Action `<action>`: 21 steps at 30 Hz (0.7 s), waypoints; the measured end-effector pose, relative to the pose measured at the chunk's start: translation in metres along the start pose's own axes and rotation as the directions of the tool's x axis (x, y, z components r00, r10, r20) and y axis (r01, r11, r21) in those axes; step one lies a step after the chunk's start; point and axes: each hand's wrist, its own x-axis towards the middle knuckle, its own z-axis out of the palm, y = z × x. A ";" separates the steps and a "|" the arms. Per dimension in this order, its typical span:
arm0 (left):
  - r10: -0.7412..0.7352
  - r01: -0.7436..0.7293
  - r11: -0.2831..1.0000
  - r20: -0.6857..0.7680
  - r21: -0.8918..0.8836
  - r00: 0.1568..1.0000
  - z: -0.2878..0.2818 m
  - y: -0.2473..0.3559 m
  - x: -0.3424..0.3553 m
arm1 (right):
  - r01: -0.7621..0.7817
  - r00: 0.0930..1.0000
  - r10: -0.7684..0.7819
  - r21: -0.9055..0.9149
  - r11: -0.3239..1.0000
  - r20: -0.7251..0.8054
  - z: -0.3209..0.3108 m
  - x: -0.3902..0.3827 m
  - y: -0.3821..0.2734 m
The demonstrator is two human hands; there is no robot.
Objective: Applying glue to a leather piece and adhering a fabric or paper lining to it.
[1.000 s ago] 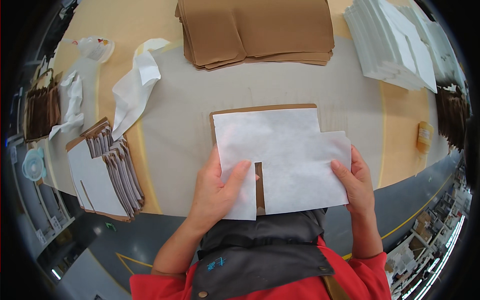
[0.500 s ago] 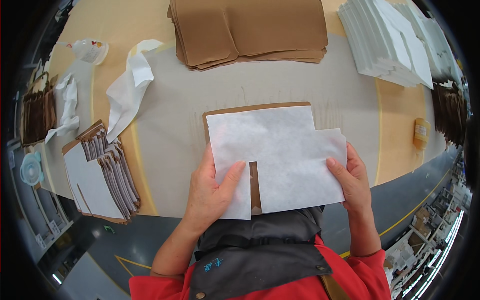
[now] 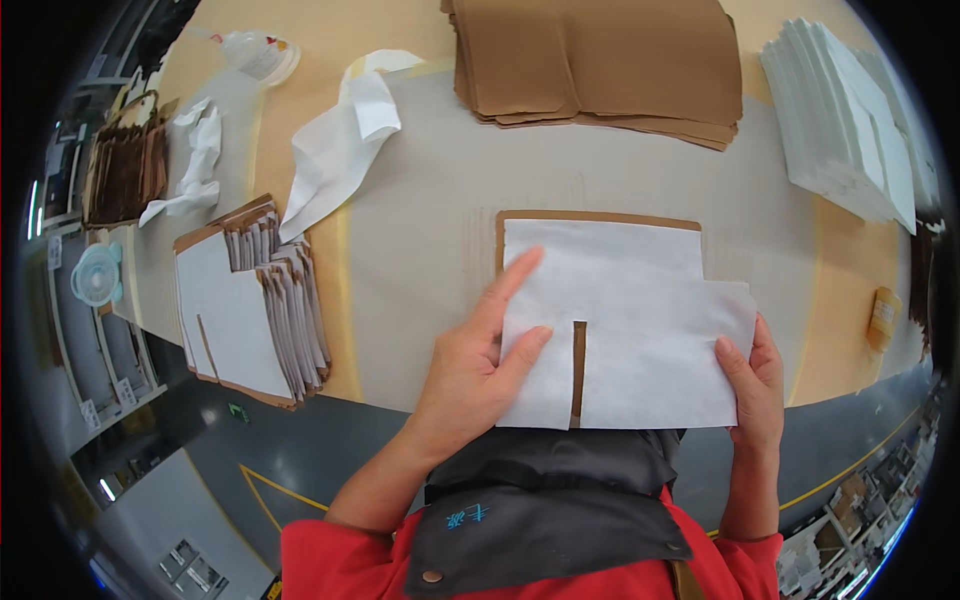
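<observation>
A brown leather-like panel (image 3: 602,215) lies at the table's near edge, faced with a white sheet (image 3: 630,300). The sheet has a step cut at its upper right corner and a narrow slot running up from its lower edge. My left hand (image 3: 460,375) rests on the left side, index finger and thumb spread over the white face; its other fingers are hidden. My right hand (image 3: 757,385) grips the right edge, thumb on top and fingers behind. The brown layer shows along the top, at the left edge and through the slot.
A brown stack (image 3: 605,60) lies at the far side, with white sheets (image 3: 840,120) to its right. Similar white-faced panels (image 3: 235,320) are stacked on the left, near a crumpled white strip (image 3: 345,150). A clear bottle (image 3: 258,57) and a yellowish bottle (image 3: 883,320) are also there.
The index finger of my left hand has moved onto the white face, pointing up and away. My right hand keeps its grip. The whole view has shifted, so the table things appear farther right.
</observation>
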 end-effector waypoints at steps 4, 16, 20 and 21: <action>-0.050 0.048 0.995 0.026 0.086 0.998 -0.003 -0.003 0.000 | 0.006 1.000 -0.006 -0.012 1.000 -0.023 0.001 0.000 0.001; -0.036 0.032 0.984 0.025 0.173 0.999 -0.004 -0.010 0.001 | 0.005 1.000 -0.005 -0.022 1.000 -0.009 0.003 -0.002 -0.001; -0.100 0.093 0.978 0.026 0.187 0.995 -0.005 0.003 -0.004 | 0.000 1.000 0.000 -0.032 0.999 -0.007 0.003 -0.001 0.001; -0.098 0.089 0.975 0.035 0.203 0.995 -0.006 0.005 -0.005 | 0.004 1.000 -0.005 -0.038 0.999 -0.012 0.003 -0.001 0.001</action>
